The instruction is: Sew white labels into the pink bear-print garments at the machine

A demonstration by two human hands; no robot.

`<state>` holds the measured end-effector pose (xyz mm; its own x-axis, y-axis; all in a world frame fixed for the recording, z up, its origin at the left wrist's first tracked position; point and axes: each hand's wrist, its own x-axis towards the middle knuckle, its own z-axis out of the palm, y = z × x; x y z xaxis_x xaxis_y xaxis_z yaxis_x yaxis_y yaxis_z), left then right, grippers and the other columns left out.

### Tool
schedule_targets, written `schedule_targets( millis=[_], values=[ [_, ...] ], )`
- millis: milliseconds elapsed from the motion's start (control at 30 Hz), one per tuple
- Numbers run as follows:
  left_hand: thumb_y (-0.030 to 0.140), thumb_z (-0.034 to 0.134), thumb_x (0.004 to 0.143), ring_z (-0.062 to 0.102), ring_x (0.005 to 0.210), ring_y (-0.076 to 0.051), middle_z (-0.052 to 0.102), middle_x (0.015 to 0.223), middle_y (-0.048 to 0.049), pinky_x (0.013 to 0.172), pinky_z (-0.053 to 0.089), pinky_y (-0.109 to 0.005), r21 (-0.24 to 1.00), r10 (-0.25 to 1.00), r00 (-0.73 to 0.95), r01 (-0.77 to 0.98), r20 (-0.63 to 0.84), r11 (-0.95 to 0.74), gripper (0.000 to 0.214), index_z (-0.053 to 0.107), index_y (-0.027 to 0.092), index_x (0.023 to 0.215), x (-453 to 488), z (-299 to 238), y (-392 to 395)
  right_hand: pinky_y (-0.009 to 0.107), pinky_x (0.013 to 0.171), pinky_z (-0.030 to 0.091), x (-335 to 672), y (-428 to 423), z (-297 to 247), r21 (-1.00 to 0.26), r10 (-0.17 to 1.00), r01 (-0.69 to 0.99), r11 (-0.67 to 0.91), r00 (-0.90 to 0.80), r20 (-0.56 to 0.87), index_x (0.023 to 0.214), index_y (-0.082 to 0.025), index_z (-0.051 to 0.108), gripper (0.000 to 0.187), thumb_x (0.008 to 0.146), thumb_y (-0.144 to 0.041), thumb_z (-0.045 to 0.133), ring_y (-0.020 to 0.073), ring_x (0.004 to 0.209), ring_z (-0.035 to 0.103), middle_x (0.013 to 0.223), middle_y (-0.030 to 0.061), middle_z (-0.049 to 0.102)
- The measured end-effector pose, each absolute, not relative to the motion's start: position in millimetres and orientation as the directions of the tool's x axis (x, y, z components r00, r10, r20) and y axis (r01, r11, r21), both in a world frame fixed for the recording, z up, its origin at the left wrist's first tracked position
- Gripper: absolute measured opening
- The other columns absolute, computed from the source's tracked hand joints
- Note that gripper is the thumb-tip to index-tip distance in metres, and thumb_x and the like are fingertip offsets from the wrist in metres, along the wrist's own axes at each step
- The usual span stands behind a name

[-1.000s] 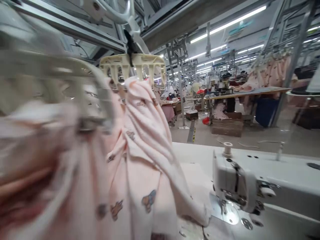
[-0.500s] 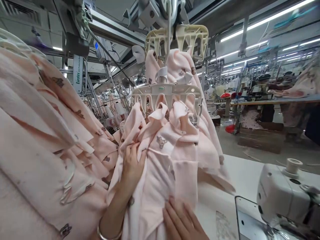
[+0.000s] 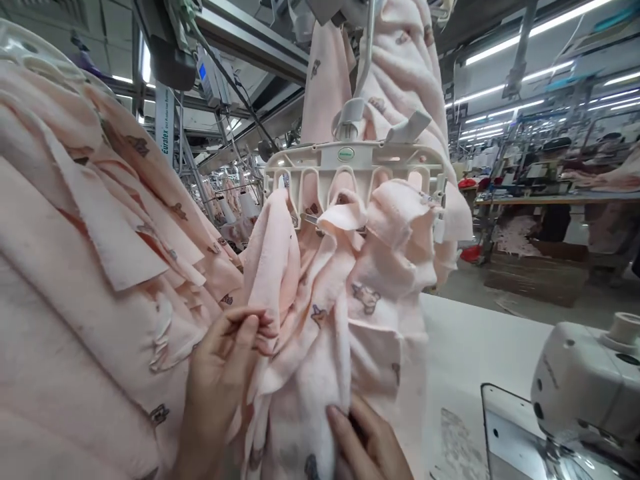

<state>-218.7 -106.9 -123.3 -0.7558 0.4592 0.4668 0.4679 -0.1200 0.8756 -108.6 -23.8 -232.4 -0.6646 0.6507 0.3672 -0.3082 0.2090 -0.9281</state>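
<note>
Cloth [image 3: 373, 327]: hangs from hanger [image 3: 320, 157], between hands | left hand [image 3: 220, 373]: fingers curled together at cloth's edge; pinch or mere touch, cannot tell | right hand [image 3: 373, 443]: fingers pinching lower fold | handling: likely light, soft, floppy; best gripped by free edges.

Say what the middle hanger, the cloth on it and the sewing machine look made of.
Hanger: probably plastic, off-white and matte, judging by its moulded ribs.
Cloth: perhaps fleece; fuzzy surface, soft folds.
Sewing machine: smooth white casing, likely painted metal, though the coating leaves that open.
</note>
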Motion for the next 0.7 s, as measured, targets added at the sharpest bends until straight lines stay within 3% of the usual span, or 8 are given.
schedule_targets(
  millis=[67,133,233,300,400,500,600,700],
  values=[
    [0.041,0.058,0.082,0.061,0.089,-0.018,0.064,0.099,-0.0056,0.079,0.051,-0.027,0.846,0.582,-0.697,0.532,0.418,0.029,0.032,0.059,0.019,0.105,-235,-135,-102,0.025,0.068,0.048,-104,-20,-238,-0.944,0.639,-0.328,0.035,-0.719,0.273,0.089,-0.019,0.061,0.040,0.091,-0.053,0.040,0.0183,0.075,0.059,0.073,0.0022,0.060],
    [0.041,0.058,0.081,0.056,0.104,-0.023,0.060,0.108,-0.0080,0.083,0.050,-0.031,0.758,0.697,-0.613,0.634,0.372,0.153,0.028,0.060,0.019,0.100,-237,-146,-99,0.026,0.068,0.048,-99,-20,-239,-0.951,0.692,-0.299,0.081,-0.670,0.270,0.088,-0.019,0.059,0.037,0.092,-0.051,0.039,0.0181,0.072,0.058,0.072,0.0018,0.058],
    [0.035,0.051,0.086,0.053,0.108,-0.023,0.056,0.111,-0.0080,0.080,0.049,-0.029,0.648,0.717,-0.550,0.740,0.428,0.180,0.017,0.058,0.020,0.083,-222,-153,-101,0.027,0.074,0.046,-93,-27,-233,-0.851,0.779,-0.133,0.509,-0.349,0.521,0.106,-0.020,0.054,0.025,0.093,-0.039,0.044,0.0188,0.085,0.056,0.097,0.0064,0.057],
    [0.030,0.047,0.089,0.054,0.105,-0.019,0.057,0.106,-0.0058,0.084,0.047,-0.028,0.623,0.743,-0.472,0.776,0.474,0.095,0.015,0.055,0.020,0.081,-210,-151,-104,0.031,0.080,0.044,-92,-32,-228,-0.670,0.663,0.038,0.741,-0.198,0.722,0.113,-0.020,0.048,0.024,0.093,-0.033,0.047,0.0208,0.094,0.053,0.108,0.0089,0.052],
    [0.029,0.047,0.090,0.057,0.099,-0.015,0.060,0.101,-0.0031,0.086,0.046,-0.026,0.659,0.709,-0.459,0.752,0.534,-0.009,0.010,0.053,0.021,0.086,-208,-148,-98,0.037,0.074,0.043,-101,-31,-228,-0.462,0.493,0.171,0.870,-0.335,0.803,0.103,-0.019,0.050,0.023,0.093,-0.039,0.045,0.0242,0.084,0.052,0.092,0.0079,0.052],
    [0.030,0.046,0.089,0.057,0.103,-0.018,0.059,0.110,-0.0066,0.088,0.048,-0.030,0.701,0.563,-0.595,0.712,0.574,0.038,0.015,0.053,0.020,0.099,-235,-156,-72,0.040,0.064,0.041,-115,-18,-236,-0.391,0.455,0.232,0.891,-0.477,0.752,0.091,-0.018,0.051,0.021,0.094,-0.036,0.040,0.0262,0.075,0.049,0.081,0.0072,0.051],
    [0.023,0.048,0.081,0.055,0.105,-0.025,0.060,0.105,-0.0122,0.094,0.043,-0.042,0.620,0.572,-0.592,0.765,0.568,0.176,0.021,0.056,0.015,0.099,-272,-168,-44,0.038,0.061,0.041,-120,-2,-241,-0.399,0.458,0.226,0.888,-0.483,0.746,0.077,-0.019,0.047,0.022,0.093,-0.019,0.031,0.0236,0.071,0.048,0.077,0.0062,0.051],
    [0.023,0.048,0.080,0.058,0.094,-0.025,0.062,0.091,-0.0101,0.088,0.044,-0.040,0.586,0.610,-0.568,0.785,0.553,0.200,0.013,0.057,0.015,0.087,-283,-165,-44,0.031,0.062,0.042,-106,2,-236,-0.512,0.489,0.106,0.852,-0.507,0.709,0.074,-0.020,0.040,0.021,0.093,-0.016,0.031,0.0183,0.071,0.048,0.076,0.0026,0.049]
  ],
)
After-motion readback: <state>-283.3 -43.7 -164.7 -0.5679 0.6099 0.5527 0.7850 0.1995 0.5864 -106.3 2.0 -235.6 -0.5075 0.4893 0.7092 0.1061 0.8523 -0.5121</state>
